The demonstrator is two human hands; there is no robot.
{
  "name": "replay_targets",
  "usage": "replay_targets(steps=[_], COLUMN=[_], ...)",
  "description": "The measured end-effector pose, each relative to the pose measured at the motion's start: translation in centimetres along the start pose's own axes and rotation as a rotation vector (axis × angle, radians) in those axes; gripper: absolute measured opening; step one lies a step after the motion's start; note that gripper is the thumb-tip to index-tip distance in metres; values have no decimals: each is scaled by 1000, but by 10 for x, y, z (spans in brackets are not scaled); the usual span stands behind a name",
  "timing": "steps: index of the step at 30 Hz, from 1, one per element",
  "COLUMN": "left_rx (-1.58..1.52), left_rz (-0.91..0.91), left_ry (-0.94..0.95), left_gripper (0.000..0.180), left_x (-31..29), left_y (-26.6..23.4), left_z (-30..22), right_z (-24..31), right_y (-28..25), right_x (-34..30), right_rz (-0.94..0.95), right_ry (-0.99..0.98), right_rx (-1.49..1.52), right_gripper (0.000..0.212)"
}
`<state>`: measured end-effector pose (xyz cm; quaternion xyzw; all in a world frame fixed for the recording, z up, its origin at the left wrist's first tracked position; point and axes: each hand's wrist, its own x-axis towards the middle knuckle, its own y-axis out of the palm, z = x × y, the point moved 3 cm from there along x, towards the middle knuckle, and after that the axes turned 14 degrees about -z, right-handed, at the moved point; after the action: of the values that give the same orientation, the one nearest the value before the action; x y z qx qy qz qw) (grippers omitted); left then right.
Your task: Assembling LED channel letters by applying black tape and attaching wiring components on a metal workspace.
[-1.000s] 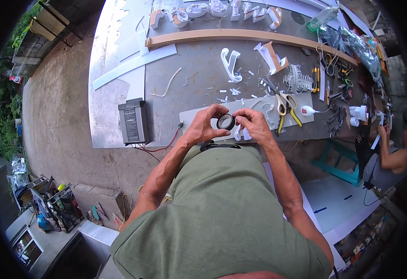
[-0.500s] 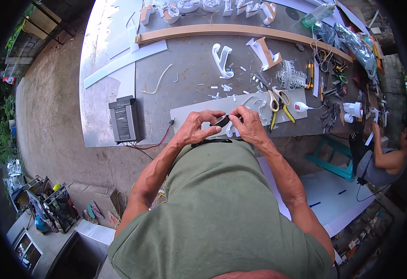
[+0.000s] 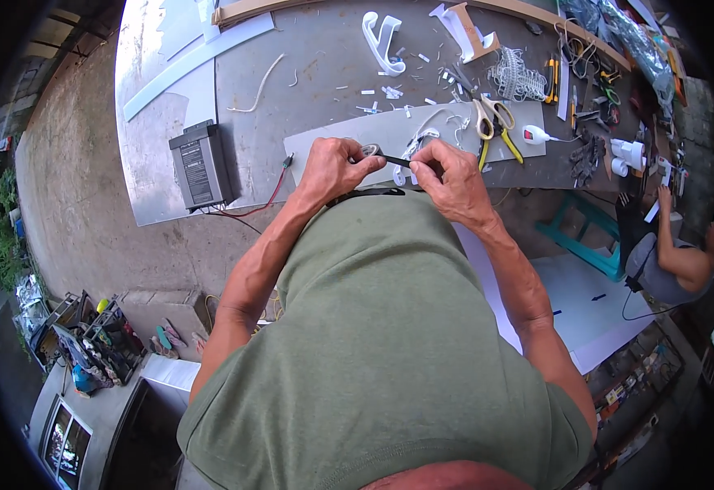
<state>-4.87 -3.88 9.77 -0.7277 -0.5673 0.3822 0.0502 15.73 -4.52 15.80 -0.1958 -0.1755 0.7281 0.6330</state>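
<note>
My left hand [image 3: 332,171] is closed around a roll of black tape [image 3: 372,150], pinching it between thumb and fingers. A short strip of the tape [image 3: 397,162] stretches taut from the roll to my right hand [image 3: 455,184], whose thumb and fingers pinch its end. Both hands are just above the near edge of a light grey board [image 3: 324,140]. Thin white wires and small pieces [image 3: 426,135] lie on the board behind the strip. Scissors with cream handles [image 3: 482,122] and yellow-handled pliers [image 3: 510,145] lie beyond my right hand.
A black power supply box [image 3: 200,167] with red and black leads stands left on the metal table [image 3: 251,155]. White hollow letters [image 3: 383,45] and white light modules [image 3: 516,75] lie farther back. A teal stool [image 3: 581,237] and a seated co-worker [image 3: 675,265] are at right.
My hands have moved apart, and a strip of black tape now stretches from the roll between them. The view has shifted, so the table's far part shows less.
</note>
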Motion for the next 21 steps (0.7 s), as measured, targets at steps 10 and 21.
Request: replay_targets(steps=[10,21], left_rx=[-448,-372], left_rz=[255,393], left_ry=[268,282], left_gripper=[30,78], left_x=[-4,2], left_y=[1,-11], left_z=[-9,-52], right_z=[-48,-51], right_y=[-25,-36], right_x=[7,24], right_rz=[106,161], right_ry=[328,266], right_rx=[139,136], right_gripper=[21,25])
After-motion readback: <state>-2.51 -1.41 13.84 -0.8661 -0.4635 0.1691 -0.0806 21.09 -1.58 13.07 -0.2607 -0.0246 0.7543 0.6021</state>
